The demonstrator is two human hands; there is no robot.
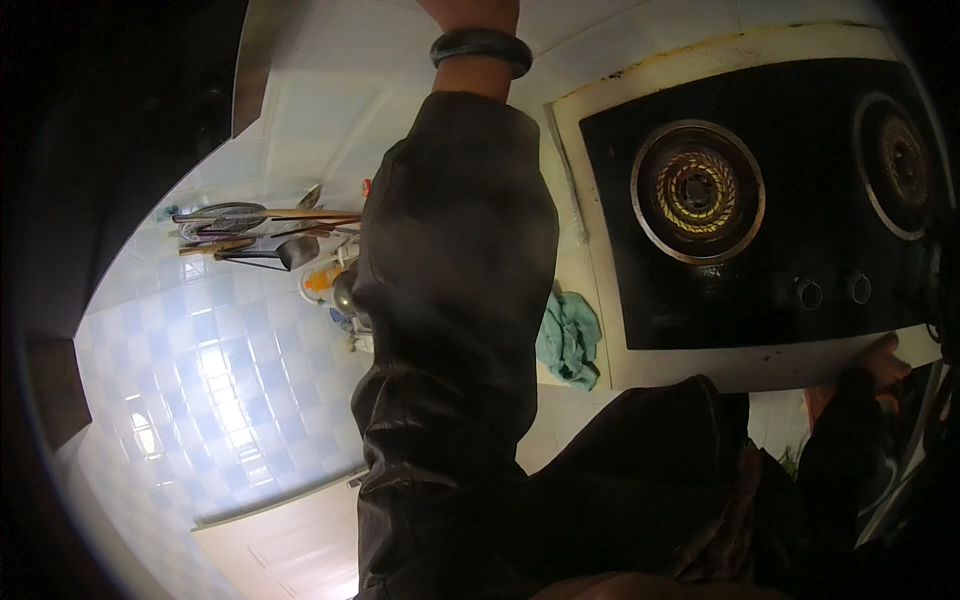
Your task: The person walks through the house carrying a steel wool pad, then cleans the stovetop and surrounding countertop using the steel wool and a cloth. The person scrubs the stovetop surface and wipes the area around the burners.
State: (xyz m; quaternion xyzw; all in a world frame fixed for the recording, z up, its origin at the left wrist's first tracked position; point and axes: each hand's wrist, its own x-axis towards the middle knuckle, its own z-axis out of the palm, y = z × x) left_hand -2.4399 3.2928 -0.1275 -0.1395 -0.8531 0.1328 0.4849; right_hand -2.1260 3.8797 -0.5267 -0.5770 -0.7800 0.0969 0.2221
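Observation:
My left arm, in a dark sleeve [457,247], reaches up through the middle of the view. A dark bangle [482,49] circles its wrist, and the left hand itself lies beyond the top edge. To the right of this arm is a black gas hob [705,300] with two burners; the nearer burner [698,193] shows a brassy ring, and no pot sits on either. My right hand [886,365] is at the counter's front edge, below the hob's knobs [809,293]. Dim light hides how its fingers lie.
A crumpled green cloth [570,341] lies on the counter left of the hob. Ladles and other kitchen utensils [292,253] hang along the tiled wall [247,330]. A dark cabinet or hood [150,112] looms at upper left, and a pale door [289,540] stands at lower left.

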